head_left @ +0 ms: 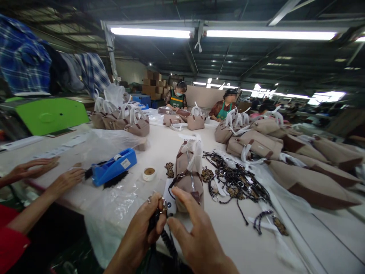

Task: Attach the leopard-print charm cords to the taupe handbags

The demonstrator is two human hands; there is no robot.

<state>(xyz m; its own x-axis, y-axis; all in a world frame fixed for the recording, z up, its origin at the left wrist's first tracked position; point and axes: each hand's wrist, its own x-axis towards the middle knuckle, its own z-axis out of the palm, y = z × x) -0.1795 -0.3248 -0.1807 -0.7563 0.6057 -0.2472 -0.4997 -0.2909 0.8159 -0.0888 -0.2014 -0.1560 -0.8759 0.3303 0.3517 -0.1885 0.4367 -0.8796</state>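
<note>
My left hand (137, 228) is closed around a black braided strap (170, 245), its fingertips pinching a metal ring (162, 206) at the upper end. The strap's lower part hangs down between my hands. Just to the right, my right hand (201, 236) has thumb and index finger spread apart, with nothing visible in it. Beyond the fingertips stands a small beige-and-brown handbag (182, 163) with white wrapping on its handles and a dark cord along its side. A white object (169, 194) with a dark round mark lies beside the bag, partly hidden by my fingers.
Black cords with leopard-patterned pieces (236, 186) lie heaped right of the handbag. Several more bags (308, 179) are piled farther right. Left are a blue tape dispenser (114, 167), a tape roll (149, 174) and a co-worker's hands (67, 180). Two people (176, 97) sit across the table.
</note>
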